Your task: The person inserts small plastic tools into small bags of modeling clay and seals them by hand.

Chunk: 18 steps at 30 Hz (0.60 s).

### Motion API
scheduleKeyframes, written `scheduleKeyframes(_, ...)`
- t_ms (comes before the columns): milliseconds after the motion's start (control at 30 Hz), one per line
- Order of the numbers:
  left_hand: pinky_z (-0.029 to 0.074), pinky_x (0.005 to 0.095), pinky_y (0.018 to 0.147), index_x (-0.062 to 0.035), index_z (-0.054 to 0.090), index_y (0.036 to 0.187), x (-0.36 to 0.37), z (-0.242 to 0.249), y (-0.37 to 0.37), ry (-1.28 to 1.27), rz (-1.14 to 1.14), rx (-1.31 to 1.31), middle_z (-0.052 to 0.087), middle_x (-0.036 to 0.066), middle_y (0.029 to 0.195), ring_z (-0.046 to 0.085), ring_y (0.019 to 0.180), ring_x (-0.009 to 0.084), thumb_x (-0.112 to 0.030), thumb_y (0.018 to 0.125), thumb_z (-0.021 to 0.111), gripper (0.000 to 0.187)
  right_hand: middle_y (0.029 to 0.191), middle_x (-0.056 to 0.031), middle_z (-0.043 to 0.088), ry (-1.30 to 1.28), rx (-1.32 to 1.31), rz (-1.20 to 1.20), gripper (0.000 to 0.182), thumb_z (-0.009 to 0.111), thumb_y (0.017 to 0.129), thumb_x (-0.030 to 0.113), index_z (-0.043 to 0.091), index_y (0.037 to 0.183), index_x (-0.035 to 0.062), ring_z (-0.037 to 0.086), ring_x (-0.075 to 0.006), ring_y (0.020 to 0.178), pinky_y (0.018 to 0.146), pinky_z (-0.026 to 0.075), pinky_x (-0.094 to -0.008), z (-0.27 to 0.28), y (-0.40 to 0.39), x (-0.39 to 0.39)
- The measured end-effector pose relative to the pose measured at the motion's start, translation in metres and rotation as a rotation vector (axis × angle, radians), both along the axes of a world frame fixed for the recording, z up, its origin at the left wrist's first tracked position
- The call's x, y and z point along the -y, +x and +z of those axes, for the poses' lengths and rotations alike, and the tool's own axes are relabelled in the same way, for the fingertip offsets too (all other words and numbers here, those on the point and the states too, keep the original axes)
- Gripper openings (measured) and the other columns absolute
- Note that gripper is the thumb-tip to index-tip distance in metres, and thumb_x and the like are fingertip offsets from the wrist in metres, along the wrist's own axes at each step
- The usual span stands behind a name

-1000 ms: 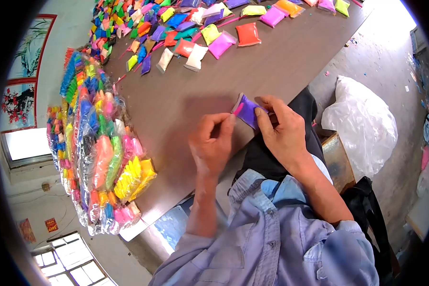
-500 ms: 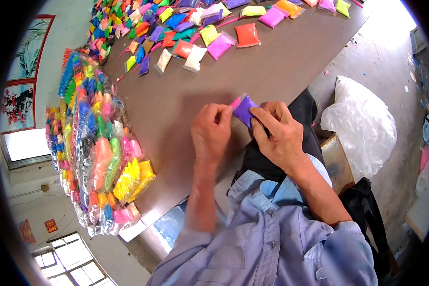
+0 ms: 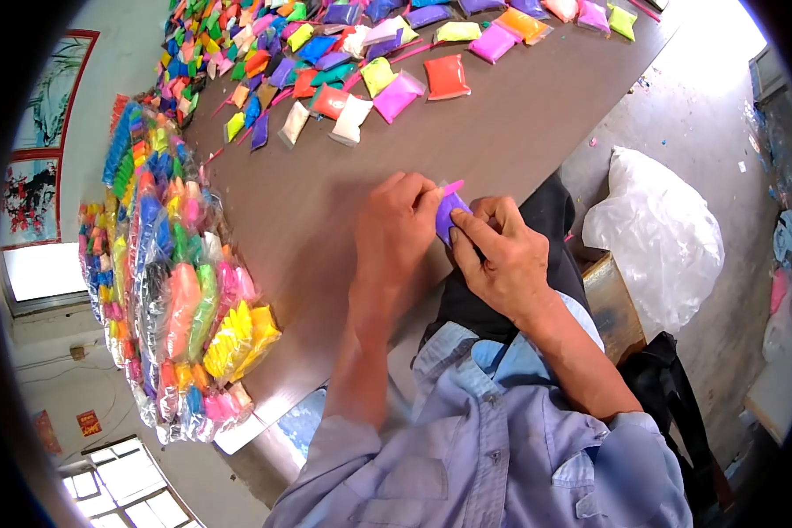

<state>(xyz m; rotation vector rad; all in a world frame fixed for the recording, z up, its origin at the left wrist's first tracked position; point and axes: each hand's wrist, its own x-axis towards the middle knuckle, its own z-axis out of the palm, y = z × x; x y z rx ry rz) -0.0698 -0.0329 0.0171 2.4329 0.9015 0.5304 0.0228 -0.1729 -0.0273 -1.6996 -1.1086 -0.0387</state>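
Observation:
A small purple clay packet (image 3: 446,216) in clear wrapping is pinched between the thumb and fingers of my right hand (image 3: 506,255), close to the table's near edge. My left hand (image 3: 398,224) is closed at the packet's upper left, fingertips pinching a thin pink plastic strip (image 3: 453,187) that lies across the packet's top end. The fingers partly cover both things.
Loose colourful packets (image 3: 396,95) and several pink sticks spread over the far side of the brown table (image 3: 317,255). Large bags of bundled packets (image 3: 180,290) stand at the left. A white plastic bag (image 3: 656,238) sits on the floor at right.
My left hand has turned and come up against the packet's top. The pink strip now lies more crosswise, and the packet sits slightly lower and more upright.

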Motion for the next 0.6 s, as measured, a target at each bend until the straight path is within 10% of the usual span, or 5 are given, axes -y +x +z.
scheduleKeyframes(233, 0.049, 0.0348, 0.062, 0.0015, 0.071, 0.093, -0.012, -0.002, -0.009, -0.051, -0.011, 0.105, 0.068, 0.012, 0.076, 0.061, 0.066, 0.0168, -0.01, 0.097, 0.077, 0.013, 0.093, -0.0061, 0.064, -0.029, 0.0, -0.004, 0.019, 0.079, 0.084, 0.012, 0.081, 0.103, 0.0093, 0.068, -0.0219, 0.068, 0.056, 0.054, -0.0355, 0.003, 0.002, 0.0)
scheduleKeyframes(600, 0.051, 0.0383, 0.065, -0.002, 0.071, 0.092, -0.002, -0.009, -0.032, -0.083, 0.167, 0.134, 0.069, 0.013, 0.084, 0.065, 0.07, 0.0258, -0.01, 0.097, 0.076, 0.011, 0.088, -0.0049, 0.066, -0.046, 0.019, 0.018, 0.016, 0.081, 0.084, 0.015, 0.08, 0.098, 0.0103, 0.068, -0.0233, 0.065, 0.055, 0.054, -0.0361, 0.009, 0.007, -0.002)
